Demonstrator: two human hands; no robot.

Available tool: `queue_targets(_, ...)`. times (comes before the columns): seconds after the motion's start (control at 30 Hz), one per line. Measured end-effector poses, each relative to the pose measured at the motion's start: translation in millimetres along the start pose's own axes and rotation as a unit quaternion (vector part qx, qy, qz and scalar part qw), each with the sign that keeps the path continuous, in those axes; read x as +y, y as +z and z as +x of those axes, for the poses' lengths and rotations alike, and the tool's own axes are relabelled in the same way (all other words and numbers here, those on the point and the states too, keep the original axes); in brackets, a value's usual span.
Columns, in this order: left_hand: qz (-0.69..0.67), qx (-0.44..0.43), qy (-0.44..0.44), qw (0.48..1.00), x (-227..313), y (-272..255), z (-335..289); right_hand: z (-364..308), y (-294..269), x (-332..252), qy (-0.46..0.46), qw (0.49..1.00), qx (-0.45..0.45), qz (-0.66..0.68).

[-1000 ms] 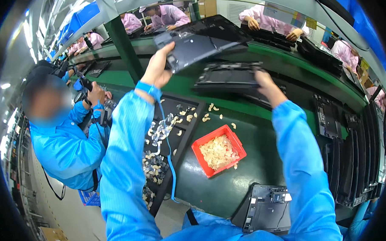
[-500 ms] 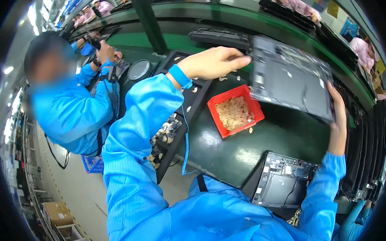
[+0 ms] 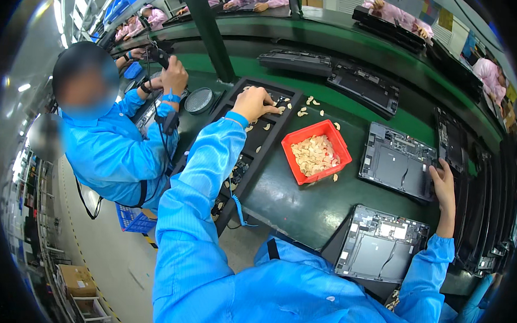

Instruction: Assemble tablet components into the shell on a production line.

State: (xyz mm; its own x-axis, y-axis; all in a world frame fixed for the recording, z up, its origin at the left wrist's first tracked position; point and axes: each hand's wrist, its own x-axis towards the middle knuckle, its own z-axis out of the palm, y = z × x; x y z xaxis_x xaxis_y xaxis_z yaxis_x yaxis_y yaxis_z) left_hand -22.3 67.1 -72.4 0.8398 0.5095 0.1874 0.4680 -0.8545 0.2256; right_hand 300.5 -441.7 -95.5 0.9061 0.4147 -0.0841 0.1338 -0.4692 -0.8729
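My left hand (image 3: 253, 104) reaches over the black compartment tray (image 3: 296, 103), thumb and fingers pinched at a small pale curved piece (image 3: 281, 110). At the right, my right hand (image 3: 444, 184) grips the right edge of an opened laptop base (image 3: 403, 169), its inner parts facing up on the green bench. A second opened laptop base (image 3: 375, 256) rests nearer to me, beside my right forearm. Between my hands stands a red bin (image 3: 292, 167) holding a heap of similar pale pieces (image 3: 313, 154).
Several pale pieces lie loose on the green bench (image 3: 280, 202) around the bin. More dark laptop parts (image 3: 366, 85) line the far side, and black panels (image 3: 478, 209) stand at the right. A co-worker in blue (image 3: 117, 139) works at the left, near a round dish (image 3: 199, 100).
The laptop base came down from a raised, tilted position to lie on the bench, my right hand still at its edge. My left hand moved left, away from it, to the black tray.
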Motion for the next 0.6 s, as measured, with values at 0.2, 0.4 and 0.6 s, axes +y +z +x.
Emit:
queue_targets(0.2, 0.099, 0.031, 0.155, 0.982, -24.3, 18.2, 18.8, -21.8, 27.3, -52.1, -0.219, 0.972, 0.029, -0.085)
queue_targets(0.4, -0.058, -0.03, -0.014, 0.998, 7.6, -2.8, 12.6, -45.8, 63.7, -123.4, -0.279, 0.954, -0.008, -0.112)
queue_targets(0.6, -0.067, 0.018, 0.017, 0.997, -4.2, 27.2, 18.4, -60.4, 88.1, -127.2, -0.333, 0.927, -0.133, -0.11)
